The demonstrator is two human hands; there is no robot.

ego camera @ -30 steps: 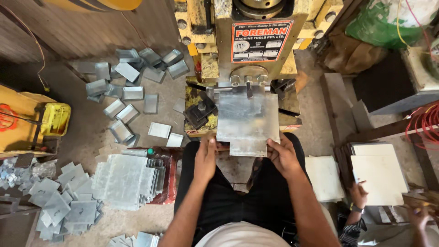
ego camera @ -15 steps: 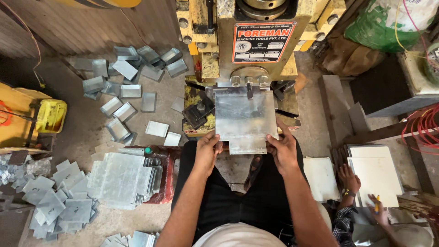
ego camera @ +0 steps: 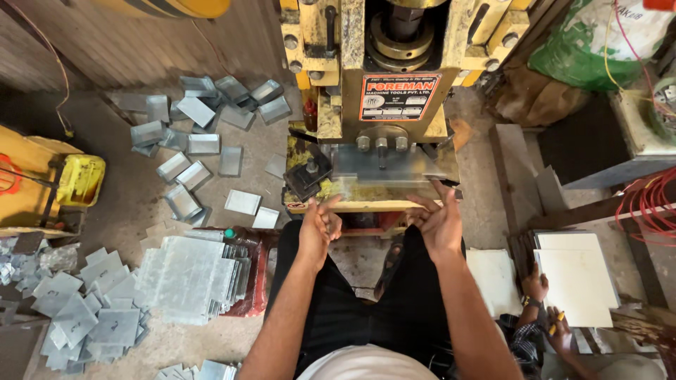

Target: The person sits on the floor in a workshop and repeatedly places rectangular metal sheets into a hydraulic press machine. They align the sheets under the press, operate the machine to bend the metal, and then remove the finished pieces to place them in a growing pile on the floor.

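A flat grey metal sheet (ego camera: 386, 166) lies on the bed of a yellow press machine (ego camera: 384, 84), pushed in under its ram. My left hand (ego camera: 319, 222) hovers just in front of the bed's front edge, fingers spread and loosely curled, holding nothing. My right hand (ego camera: 438, 219) is at the bed's right front corner, its fingertips reaching toward the near right edge of the sheet without gripping it. A black block (ego camera: 307, 176) sits on the bed at the left of the sheet. I sit with my legs in dark trousers below the bed.
Bent metal trays (ego camera: 197, 134) lie scattered on the floor back left. A stack of flat sheets (ego camera: 186, 274) and loose cut pieces (ego camera: 77, 313) are at my left. Another person's hands (ego camera: 546, 309) work by white boards (ego camera: 574, 274) at the right. A yellow container (ego camera: 81, 179) stands far left.
The sheet has slid forward from the bed's front edge to under the ram. Both hands have let go of it and now sit just behind its near edge.
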